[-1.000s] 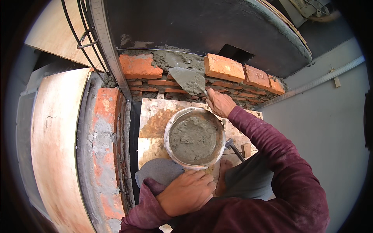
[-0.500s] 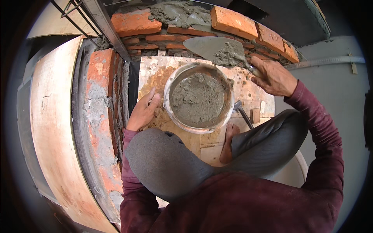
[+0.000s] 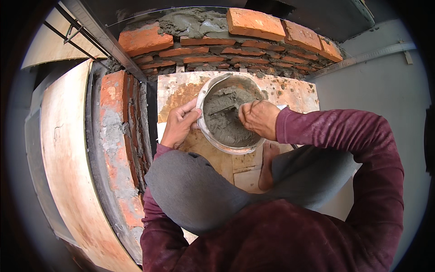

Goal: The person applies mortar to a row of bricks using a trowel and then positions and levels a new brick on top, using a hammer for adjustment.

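Note:
A round white bucket [image 3: 215, 142] of wet grey mortar [image 3: 228, 131] stands before me, tipped a little. My left hand [image 3: 179, 124] pinches its left rim, thumb on the edge. Over the bucket's right side, my right hand [image 3: 260, 119] is closed around the handle of a trowel [image 3: 224, 109]. Most of its blade is sunk in the mortar, and the handle is hidden by my fingers.
Beyond the board [image 3: 290, 90] runs a brick wall with mortar [image 3: 192, 22] and loose-looking bricks [image 3: 256, 23] on top. A string spans above it. A brick pier [image 3: 113, 106] and metal rods [image 3: 74, 34] stand left. My bare foot [image 3: 268, 167] is close to the bucket.
My right hand has brought the mortar-laden trowel from near the wall down into the bucket. My left hand has moved from beside the bucket onto its rim.

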`<state>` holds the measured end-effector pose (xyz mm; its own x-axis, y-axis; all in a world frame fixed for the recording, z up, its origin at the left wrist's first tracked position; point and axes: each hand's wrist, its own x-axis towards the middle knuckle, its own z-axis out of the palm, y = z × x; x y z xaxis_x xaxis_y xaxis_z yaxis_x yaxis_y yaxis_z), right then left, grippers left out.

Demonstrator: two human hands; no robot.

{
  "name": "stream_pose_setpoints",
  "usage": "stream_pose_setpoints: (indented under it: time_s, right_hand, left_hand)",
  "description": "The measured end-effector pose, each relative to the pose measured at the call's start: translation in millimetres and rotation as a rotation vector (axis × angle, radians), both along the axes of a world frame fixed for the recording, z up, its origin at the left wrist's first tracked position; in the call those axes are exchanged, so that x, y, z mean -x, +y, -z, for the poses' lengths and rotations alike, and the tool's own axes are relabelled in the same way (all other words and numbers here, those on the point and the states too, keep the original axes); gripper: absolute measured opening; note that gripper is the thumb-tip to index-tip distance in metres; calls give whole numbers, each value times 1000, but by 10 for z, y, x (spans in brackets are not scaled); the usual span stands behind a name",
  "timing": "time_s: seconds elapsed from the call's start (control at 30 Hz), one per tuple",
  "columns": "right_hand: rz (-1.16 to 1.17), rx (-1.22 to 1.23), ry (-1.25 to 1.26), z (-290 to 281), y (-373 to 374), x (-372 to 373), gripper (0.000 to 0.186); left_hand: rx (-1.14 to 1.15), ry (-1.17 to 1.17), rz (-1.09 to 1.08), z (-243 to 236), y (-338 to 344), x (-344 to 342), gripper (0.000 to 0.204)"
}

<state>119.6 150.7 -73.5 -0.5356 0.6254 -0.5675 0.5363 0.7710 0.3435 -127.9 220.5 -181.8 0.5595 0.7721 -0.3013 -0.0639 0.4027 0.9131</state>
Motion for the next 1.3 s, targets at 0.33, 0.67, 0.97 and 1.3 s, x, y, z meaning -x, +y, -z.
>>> stream_pose_setpoints:
  time_s: [0.33, 0.67, 0.97, 1.3]
  right_hand:
    - [1340, 873, 476, -339, 113, -375, 37]
    - [741, 304, 271, -146, -262, -695, 30]
    - [1005, 575, 647, 447, -635, -460, 38]
    - [1038, 645, 1012, 532, -890, -790, 40]
  left_hand:
    - [0, -34, 55, -155, -65, -185, 49]
    - [7, -46, 178, -164, -109, -149, 61]
    - [18, -91, 143, -95, -219, -214, 62]
    - [24, -109, 31, -89, -253, -178, 58]
